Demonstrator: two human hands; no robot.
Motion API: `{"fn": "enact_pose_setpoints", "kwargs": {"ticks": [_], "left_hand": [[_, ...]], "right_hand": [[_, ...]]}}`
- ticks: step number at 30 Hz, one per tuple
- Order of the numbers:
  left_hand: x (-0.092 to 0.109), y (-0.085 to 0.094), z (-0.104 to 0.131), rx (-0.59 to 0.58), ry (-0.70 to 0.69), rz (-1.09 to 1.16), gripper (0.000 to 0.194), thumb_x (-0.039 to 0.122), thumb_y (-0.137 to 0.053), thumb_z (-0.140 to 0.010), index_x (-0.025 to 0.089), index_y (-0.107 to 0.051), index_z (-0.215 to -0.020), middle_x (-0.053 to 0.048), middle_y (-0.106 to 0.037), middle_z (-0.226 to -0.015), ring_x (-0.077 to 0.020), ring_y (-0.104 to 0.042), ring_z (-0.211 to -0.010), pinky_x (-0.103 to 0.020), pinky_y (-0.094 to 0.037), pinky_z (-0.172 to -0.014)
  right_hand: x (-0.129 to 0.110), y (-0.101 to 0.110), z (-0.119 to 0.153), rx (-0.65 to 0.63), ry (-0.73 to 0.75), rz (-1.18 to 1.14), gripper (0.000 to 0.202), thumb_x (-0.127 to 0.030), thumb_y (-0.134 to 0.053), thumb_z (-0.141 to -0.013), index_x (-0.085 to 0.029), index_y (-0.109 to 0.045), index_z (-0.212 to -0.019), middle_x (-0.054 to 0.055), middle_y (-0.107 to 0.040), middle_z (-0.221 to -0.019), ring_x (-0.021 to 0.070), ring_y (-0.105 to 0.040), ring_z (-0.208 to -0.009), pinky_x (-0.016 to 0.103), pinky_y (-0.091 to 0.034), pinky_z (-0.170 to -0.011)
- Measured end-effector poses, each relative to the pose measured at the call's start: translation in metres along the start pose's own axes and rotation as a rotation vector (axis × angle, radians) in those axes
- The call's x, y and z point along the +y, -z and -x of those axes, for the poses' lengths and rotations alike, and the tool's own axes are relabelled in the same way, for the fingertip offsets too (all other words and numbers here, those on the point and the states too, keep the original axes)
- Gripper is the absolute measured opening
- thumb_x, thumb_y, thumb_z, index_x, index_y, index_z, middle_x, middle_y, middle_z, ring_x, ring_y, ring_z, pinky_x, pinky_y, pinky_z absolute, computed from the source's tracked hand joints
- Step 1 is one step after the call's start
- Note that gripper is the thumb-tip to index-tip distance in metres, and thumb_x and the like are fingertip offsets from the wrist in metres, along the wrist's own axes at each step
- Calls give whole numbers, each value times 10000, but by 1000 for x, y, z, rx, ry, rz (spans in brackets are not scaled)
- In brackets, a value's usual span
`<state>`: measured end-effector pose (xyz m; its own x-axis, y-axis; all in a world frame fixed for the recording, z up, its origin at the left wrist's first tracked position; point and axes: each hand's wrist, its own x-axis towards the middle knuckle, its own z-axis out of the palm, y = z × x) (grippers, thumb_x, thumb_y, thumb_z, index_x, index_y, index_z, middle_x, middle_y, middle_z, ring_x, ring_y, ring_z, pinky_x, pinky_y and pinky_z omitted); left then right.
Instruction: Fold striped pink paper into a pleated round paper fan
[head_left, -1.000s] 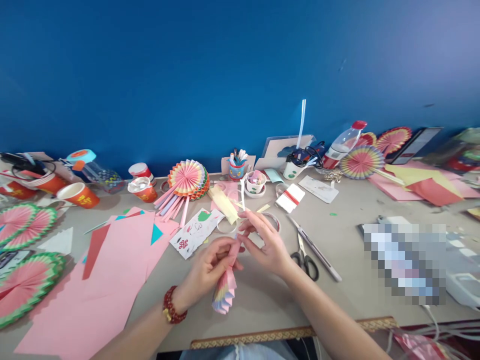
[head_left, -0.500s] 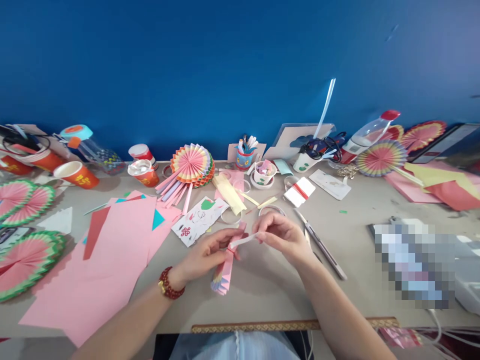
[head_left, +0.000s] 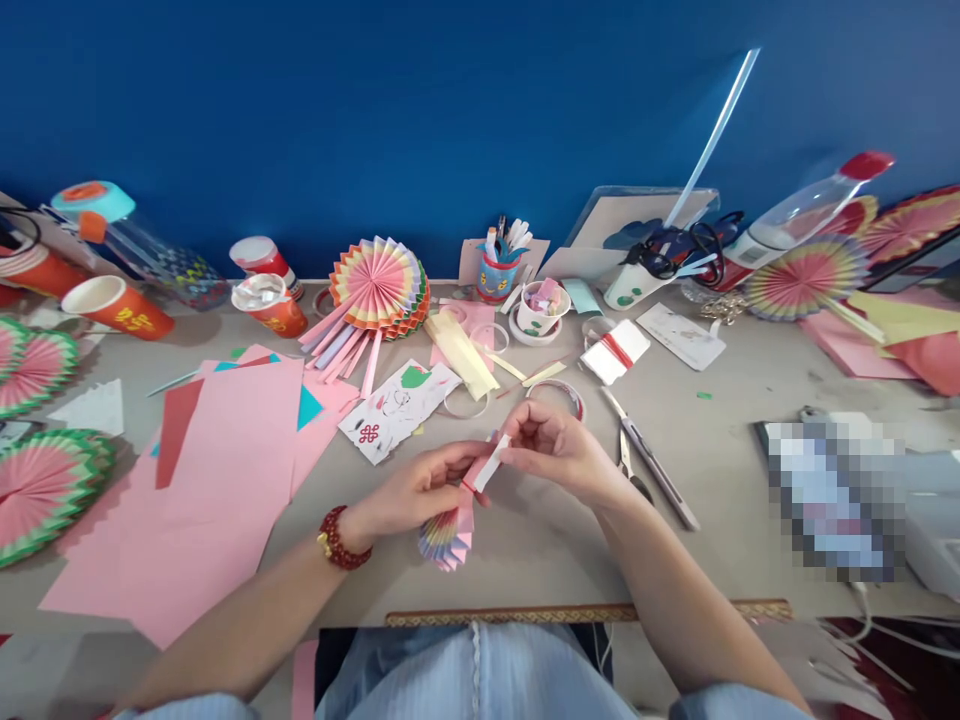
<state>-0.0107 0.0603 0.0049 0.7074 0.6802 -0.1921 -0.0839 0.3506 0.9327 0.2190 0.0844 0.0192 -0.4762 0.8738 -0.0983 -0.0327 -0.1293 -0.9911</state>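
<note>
My left hand (head_left: pixel 431 487) is closed around the middle of a pleated paper fan (head_left: pixel 445 538). The fan is pink with yellow and lavender edges, and its lower pleats spread a little below my fingers. A thin red tie crosses its middle. Between finger and thumb, my right hand (head_left: pixel 559 450) pinches the top end of a white strip (head_left: pixel 491 466), which lies along the fan's upper half. Just beyond that hand is a roll of tape (head_left: pixel 576 395). Scissors (head_left: pixel 625 452) and a utility knife (head_left: pixel 651 462) lie to its right.
Pink paper sheets (head_left: pixel 225 470) cover the left of the table, near green-edged fans (head_left: pixel 52 490). Finished round fans (head_left: pixel 379 290), paper cups (head_left: pixel 116 307), a pen cup (head_left: pixel 497 275) and a bottle (head_left: pixel 795 225) line the wall. A pixelated object (head_left: pixel 832 505) lies at the right.
The white strip, earlier stretched sideways between my hands, now lies along the fan's upper half. My right hand has come closer to the left, and the lower pleats have spread wider.
</note>
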Motion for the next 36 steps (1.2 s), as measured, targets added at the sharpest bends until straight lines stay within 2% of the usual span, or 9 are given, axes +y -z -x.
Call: {"fn": "enact_pose_setpoints", "kwargs": {"ticks": [3, 9, 15, 27, 33, 36], "left_hand": [[-2, 1, 0, -11, -1, 31, 545, 188, -577, -904, 209, -443, -1432, -110, -662, -1101, -199, -635, -967, -235, -456, -650], [-4, 3, 0, -3, -48, 66, 542, 172, -582, -904, 232, -462, -1430, -111, -654, -1169, -210, -637, -1012, -274, -468, -748], [-4, 3, 0, -4, -51, 60, 559, 175, -577, -899, 230, -454, -1441, -118, -668, -1146, -220, -635, -1007, -265, -461, -705], [-6, 3, 0, -5, -74, 94, 568, 193, -599, -896, 258, -456, -1442, -132, -583, -1344, -205, -642, -1003, -242, -459, -696], [-8, 4, 0, -2, -83, 87, 562, 184, -596, -902, 248, -456, -1443, -116, -645, -1198, -207, -640, -1013, -230, -456, -690], [-10, 5, -1, -4, -90, 82, 568, 182, -587, -906, 249, -444, -1452, -115, -647, -1189, -208, -640, -1021, -231, -459, -696]], "right_hand": [[4, -2, -1, 21, 12, 71, 243, -350, -749, -824, -195, -570, -881, -6, -587, -770, 112, -503, -640, 241, -396, -586], [8, -3, -4, 50, 26, 122, 242, -361, -739, -829, -190, -575, -876, -3, -594, -772, 116, -505, -650, 244, -403, -597], [13, -3, -6, 63, 16, 127, 259, -384, -735, -830, -190, -572, -881, 7, -604, -779, 126, -525, -662, 258, -430, -610], [12, -7, -7, 118, 37, 159, 252, -390, -736, -821, -198, -578, -865, -11, -571, -754, 127, -517, -653, 252, -437, -606], [14, -7, -6, 115, 64, 213, 229, -372, -725, -826, -201, -580, -870, -1, -579, -783, 138, -533, -684, 260, -453, -626], [14, -7, -7, 114, 80, 223, 216, -341, -729, -822, -203, -573, -879, -4, -579, -794, 137, -540, -692, 262, -460, -635]]}}
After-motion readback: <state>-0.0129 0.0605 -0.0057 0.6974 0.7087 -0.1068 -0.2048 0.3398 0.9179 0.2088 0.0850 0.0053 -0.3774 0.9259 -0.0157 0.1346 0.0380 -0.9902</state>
